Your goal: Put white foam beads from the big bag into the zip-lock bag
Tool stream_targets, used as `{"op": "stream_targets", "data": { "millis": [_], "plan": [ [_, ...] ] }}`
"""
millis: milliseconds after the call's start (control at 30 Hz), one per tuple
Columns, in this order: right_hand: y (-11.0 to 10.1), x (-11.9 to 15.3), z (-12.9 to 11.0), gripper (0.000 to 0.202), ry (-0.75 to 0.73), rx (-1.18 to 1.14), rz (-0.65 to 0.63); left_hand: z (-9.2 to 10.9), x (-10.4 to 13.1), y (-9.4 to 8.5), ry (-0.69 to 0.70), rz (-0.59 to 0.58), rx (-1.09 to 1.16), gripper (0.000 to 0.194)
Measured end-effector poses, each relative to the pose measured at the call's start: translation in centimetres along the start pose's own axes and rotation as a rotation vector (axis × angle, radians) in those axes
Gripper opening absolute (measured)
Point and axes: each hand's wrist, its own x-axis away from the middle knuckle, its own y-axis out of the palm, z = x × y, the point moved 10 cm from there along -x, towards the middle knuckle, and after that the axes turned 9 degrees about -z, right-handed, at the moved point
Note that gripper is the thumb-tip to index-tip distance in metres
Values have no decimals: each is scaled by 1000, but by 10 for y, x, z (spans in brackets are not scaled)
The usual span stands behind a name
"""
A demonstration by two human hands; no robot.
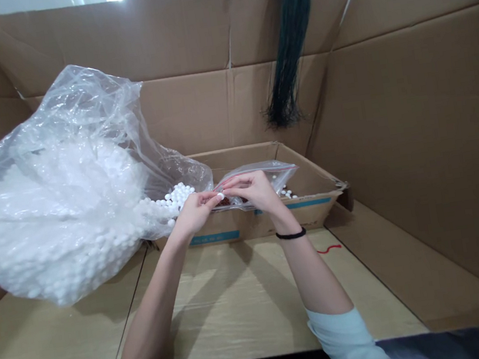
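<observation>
My left hand (198,210) is closed in a pinch on a small white ball (221,196). Its fingertips meet those of my right hand (257,191), whose thumb and fingers are also pinched together; what they hold, if anything, is too small to make out. Both hands are over the front wall of a low cardboard box (215,230). Beneath and behind my right hand lies a clear zip bag (276,169) with a red seal line. Dark reddish bits (225,202) show under the fingertips. Loose white balls (179,194) are heaped just left of my left hand.
A large clear plastic bag (78,107) full of white balls fills the left side. Dark green cords (295,23) hang over the tall cardboard wall (189,109) at the back. A red string (330,248) lies on the wooden table (239,304).
</observation>
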Motion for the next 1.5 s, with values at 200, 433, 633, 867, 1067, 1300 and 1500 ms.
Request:
{"op": "stream_targets", "data": {
  "millis": [200,433,633,867,1067,1300,1500],
  "plan": [
    [2,1,-4,9,-6,84,-25,-1,1,1,-22,6,44,37],
    [-1,5,-9,9,-26,160,55,0,2,-1,-42,20,56,38],
    [0,8,-12,11,-35,155,129,-7,0,-3,-45,74,195,44],
    [3,8,-12,13,-20,192,168,-9,1,-4,-42,110,408,35],
    [7,7,-10,14,-19,184,149,-6,4,-6,-48,134,487,28],
    [20,9,-15,41,-69,258,179,-8,9,-11,-131,219,582,24],
    [21,13,-15,32,-97,288,275,-11,10,-9,-124,167,621,31]
  ]
}}
